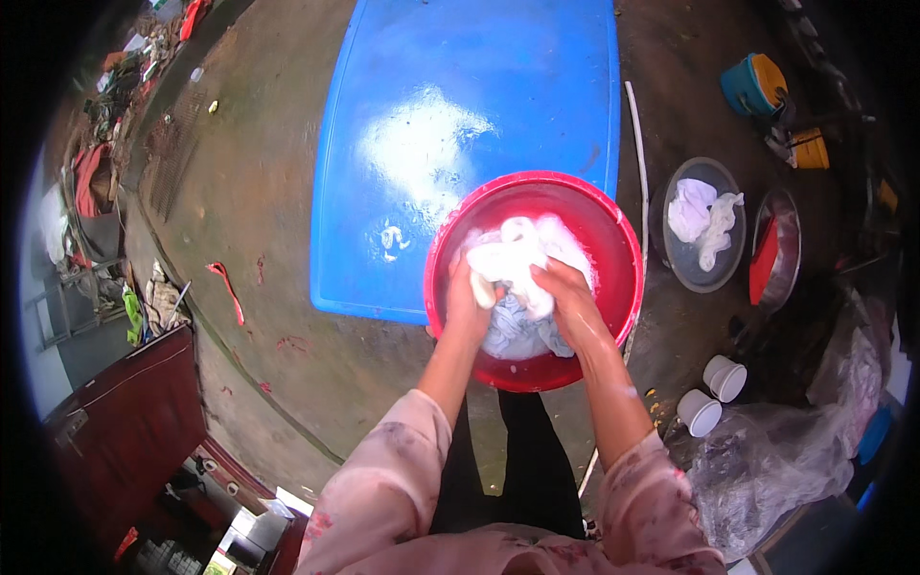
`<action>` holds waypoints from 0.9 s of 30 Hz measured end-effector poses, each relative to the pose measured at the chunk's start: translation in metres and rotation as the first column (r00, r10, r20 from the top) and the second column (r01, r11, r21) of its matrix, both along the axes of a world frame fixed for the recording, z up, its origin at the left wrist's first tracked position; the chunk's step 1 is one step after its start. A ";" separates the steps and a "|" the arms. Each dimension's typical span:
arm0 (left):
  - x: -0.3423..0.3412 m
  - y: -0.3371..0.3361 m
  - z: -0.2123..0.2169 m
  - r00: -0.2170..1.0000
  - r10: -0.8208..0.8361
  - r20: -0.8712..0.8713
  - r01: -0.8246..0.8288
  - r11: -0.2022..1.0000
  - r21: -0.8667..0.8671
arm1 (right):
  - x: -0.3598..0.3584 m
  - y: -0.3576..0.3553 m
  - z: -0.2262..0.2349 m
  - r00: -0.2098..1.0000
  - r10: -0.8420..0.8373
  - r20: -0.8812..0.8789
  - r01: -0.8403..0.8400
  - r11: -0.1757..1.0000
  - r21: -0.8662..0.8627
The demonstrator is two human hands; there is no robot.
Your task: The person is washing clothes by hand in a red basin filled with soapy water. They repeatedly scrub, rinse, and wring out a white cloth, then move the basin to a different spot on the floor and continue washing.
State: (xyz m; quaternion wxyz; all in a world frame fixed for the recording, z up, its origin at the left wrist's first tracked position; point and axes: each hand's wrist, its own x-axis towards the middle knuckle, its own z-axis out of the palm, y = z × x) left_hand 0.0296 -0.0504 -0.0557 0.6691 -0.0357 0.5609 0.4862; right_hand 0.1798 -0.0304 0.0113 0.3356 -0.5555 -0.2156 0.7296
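A red basin (628,240) stands at the near end of a glossy blue tabletop (402,259), its near side sticking out past the edge. Inside it, my left hand (467,299) and my right hand (567,295) are closed on a bunched, wet white cloth (513,261), one at each side. A pale yellowish piece (482,290) shows by my left fingers; whether it is soap or part of the cloth, I cannot tell. Beneath my hands, more bluish-white cloth (517,331) lies low in the basin among suds.
To the right, a grey tub (707,278) holds white cloths, beside a metal basin (792,251) with something red in it. Two white buckets (700,412), a clear plastic sheet (767,470) and a blue-and-yellow bucket (752,84) are on that side. A white pole (640,153) runs along the table.
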 end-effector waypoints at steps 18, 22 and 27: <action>0.099 -0.011 0.054 0.204 -0.112 -0.973 0.842 0.526 0.116 | 0.010 -0.036 -0.041 0.833 -0.506 -0.224 0.419 0.841 -0.341; 0.070 0.039 0.002 0.343 -0.236 -0.909 0.685 0.725 0.070 | 0.021 -0.049 -0.033 0.856 -0.442 -0.268 0.398 0.894 -0.203; 0.012 0.049 0.005 0.761 -0.573 -0.303 0.600 0.800 -0.008 | 0.050 -0.030 -0.009 0.854 -0.406 -0.324 0.376 0.914 -0.152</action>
